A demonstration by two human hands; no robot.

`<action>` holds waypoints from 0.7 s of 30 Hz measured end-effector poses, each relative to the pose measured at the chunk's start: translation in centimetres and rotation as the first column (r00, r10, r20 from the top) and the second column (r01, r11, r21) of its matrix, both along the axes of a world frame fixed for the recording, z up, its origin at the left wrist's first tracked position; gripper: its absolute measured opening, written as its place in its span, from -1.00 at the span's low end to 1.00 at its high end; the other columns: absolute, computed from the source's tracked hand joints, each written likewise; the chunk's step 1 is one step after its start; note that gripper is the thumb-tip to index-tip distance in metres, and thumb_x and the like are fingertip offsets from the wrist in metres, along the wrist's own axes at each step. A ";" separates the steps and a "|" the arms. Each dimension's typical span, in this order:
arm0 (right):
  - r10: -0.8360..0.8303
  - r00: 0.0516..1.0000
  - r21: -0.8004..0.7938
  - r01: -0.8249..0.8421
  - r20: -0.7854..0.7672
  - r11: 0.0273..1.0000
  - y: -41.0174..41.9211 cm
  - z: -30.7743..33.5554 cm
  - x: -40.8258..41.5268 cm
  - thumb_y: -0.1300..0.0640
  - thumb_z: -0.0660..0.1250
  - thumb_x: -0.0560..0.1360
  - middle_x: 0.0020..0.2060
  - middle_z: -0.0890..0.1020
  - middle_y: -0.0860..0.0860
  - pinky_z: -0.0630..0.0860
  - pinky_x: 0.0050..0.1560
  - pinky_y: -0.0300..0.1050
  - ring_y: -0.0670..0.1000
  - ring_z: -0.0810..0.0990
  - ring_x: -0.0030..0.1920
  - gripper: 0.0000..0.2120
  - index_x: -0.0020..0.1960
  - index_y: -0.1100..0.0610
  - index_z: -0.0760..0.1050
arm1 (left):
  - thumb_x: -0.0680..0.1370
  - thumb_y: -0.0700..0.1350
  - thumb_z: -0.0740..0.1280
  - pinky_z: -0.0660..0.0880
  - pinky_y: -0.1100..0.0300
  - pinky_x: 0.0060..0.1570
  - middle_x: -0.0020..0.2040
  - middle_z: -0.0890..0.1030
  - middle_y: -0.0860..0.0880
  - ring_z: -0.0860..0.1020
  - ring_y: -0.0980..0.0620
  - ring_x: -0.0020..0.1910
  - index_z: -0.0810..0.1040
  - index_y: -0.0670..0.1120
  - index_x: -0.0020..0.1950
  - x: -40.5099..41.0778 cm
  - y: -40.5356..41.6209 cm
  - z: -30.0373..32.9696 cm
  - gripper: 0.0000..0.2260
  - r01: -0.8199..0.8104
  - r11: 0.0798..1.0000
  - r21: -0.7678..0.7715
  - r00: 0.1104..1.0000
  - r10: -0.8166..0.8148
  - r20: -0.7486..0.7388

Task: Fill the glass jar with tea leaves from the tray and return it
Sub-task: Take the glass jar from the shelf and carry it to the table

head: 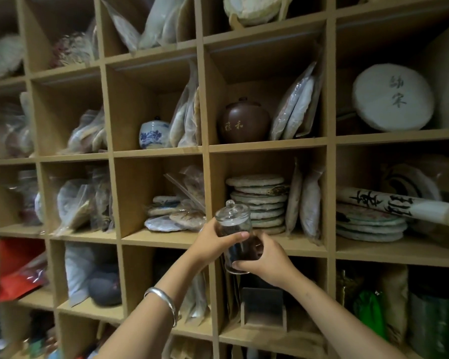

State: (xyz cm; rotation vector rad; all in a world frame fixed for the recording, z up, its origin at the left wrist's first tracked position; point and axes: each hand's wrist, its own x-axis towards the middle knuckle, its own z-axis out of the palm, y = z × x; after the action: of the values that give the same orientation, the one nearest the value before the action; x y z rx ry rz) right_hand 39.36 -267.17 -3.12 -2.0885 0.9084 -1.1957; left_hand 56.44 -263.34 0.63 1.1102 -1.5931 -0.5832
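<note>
Glass jar (237, 237), lidded with a knobbed glass lid (231, 209) and dark with tea leaves (244, 248) inside, was held up in front of a wooden cubby shelf (208, 177), level with the board below a stack of tea cakes (261, 200). Left hand (215, 238) wrapped its fingers and thumb around the jar's upper part, a silver bangle (163, 303) on that wrist. Right hand (266, 260) gripped the lower part, thumb across the base. Farther up, a brown clay pot (244, 121) stood in one cubby and a blue-and-white jar (153, 133) in the cubby to its left. A white wrapped disc (392, 97) leaned at far right.
</note>
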 end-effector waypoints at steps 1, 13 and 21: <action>0.016 1.000 -0.001 -0.016 0.017 1.000 0.9 0.1 0.2 -0.18 0.59 0.07 0.05 0.58 -0.22 0.49 0.03 -0.30 -0.24 0.54 0.07 -0.25 0.21 -0.15 0.41 | 0.39 0.03 0.58 0.57 0.36 -0.05 0.07 0.72 0.15 0.67 0.16 0.09 0.63 0.23 0.13 0.1 1.1 0.1 -0.65 0.009 1.000 -0.012 1.000 -0.009 -0.001; 0.524 0.814 0.025 -0.547 0.249 0.837 16.4 -2.0 12.7 0.28 0.64 0.15 -0.01 0.66 0.10 0.57 -0.02 -0.22 -0.05 0.65 -0.02 -0.41 0.11 0.21 0.48 | 0.28 -0.15 0.58 0.54 0.37 -0.03 0.06 0.70 0.08 0.66 0.23 0.03 0.53 0.03 0.19 7.7 22.2 -1.6 -0.48 -0.410 0.911 -0.048 0.902 0.397 -0.171; 0.857 0.504 0.007 -0.862 0.110 0.506 33.1 -5.0 23.2 0.02 0.65 0.10 -0.05 0.68 -0.07 0.56 0.01 -0.18 -0.09 0.64 -0.01 -0.40 0.08 0.02 0.51 | 0.24 -0.01 0.62 0.57 0.27 0.06 0.13 0.71 0.04 0.66 0.10 0.14 0.52 0.03 0.26 11.9 44.5 -4.9 -0.38 -0.781 0.624 0.017 0.607 0.766 -0.213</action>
State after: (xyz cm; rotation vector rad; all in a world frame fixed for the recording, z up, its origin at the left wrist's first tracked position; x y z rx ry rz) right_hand 62.56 -234.03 -8.08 -1.9655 -0.2226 -0.6592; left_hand 68.36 -218.87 -4.28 1.4897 -0.7974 -0.0247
